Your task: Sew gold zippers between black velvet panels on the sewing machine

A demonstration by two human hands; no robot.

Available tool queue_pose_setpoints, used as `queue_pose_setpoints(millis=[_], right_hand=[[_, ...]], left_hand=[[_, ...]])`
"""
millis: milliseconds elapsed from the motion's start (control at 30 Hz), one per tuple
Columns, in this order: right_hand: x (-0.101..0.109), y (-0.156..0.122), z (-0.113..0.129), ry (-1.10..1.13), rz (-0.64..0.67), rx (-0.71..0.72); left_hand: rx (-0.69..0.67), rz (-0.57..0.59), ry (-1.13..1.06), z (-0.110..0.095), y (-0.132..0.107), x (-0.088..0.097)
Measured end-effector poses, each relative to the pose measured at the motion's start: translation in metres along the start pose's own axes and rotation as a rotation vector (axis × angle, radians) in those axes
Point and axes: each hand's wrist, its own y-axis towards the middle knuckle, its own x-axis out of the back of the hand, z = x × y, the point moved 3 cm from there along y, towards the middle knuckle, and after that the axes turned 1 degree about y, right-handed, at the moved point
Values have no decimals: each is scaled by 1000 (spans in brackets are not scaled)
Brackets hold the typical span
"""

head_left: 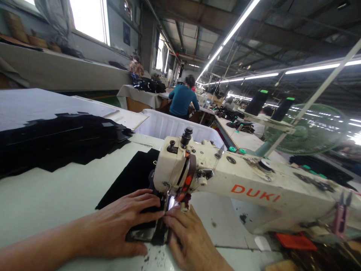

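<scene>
Black fabric piece (128, 180), shown in its position under the work, with clock directions read on the view itself, twelve at the top. Largest, we see the pale worktable (70, 188), on which the rest stands or lies. Next in size is the sewing machine (217, 163), whose arm reaches in from between three and four o'clock and ends in its head near the centre. Third, we note the stack of black fabric (64, 139), between ten and eleven o'clock from the left hand (121, 220) and apart from the piece. Fourth comes the piece itself, flat on the worktable, its far end passing behind the machine's head and its near part covered by the left hand; its long visible edge runs from between seven and eight o'clock up to between one and two. Fifth, we compare the hands. From the left hand most of the exposed piece lies at twelve; from the right hand (186, 229) it lies at ten and farther off, so the left is the nearer. We find the left hand palm-down, fingers over the piece, thumb spread away, pinching nothing visible. The right hand's fingers curl in beside the needle area, its tips meeting or nearly meeting the left's; whether they clamp the piece we cannot tell. Smallest is the lit spot (172, 202) by the needle, at eleven from the right hand.
</scene>
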Motion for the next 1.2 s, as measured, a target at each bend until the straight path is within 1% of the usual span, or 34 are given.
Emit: queue_pose_setpoints(millis=[100, 167, 300, 433, 533, 633, 700, 800, 900, 967, 1033, 1100, 1167, 1200], right_hand=[[-2, 0, -1, -22, -40, -12], [-3, 0, -1, -39, -57, -19], [-5, 0, -3, -71, -30, -56], [-7, 0, -5, -84, -6, -94], [-7, 0, -5, -98, -21, -86], [-6, -1, -5, -156, -73, -15], [-7, -1, -8, -234, -127, 70], [-11, -2, -16, -340, -175, 201], [-14, -3, -24, -402, -169, 279], [-12, -4, -29, -425, -161, 311], [-7, -6, -32, -455, -184, 327], [-4, -6, -30, -488, -215, 377], [-10, -4, -20, -498, -233, 443], [-17, -3, -12, -487, -239, 464]], left_hand=[[-10, -15, -13, 8, 1, -5], [9, -26, -14, 14, 0, -10], [64, -30, -5, 22, -4, -18], [26, -23, -25, 23, -3, -19], [36, -13, -24, 21, 0, -17], [31, 5, -78, 18, 2, -15], [40, -16, -133, 21, 2, -13], [150, -79, -105, 36, 2, -10], [244, -87, 7, 47, 1, -10], [269, -77, 70, 43, -1, -12], [287, -82, 131, 31, -3, -15], [285, -87, 180, 18, -8, -14], [267, -89, 212, 13, -15, -5], [269, -98, 230, 16, -22, 5]])
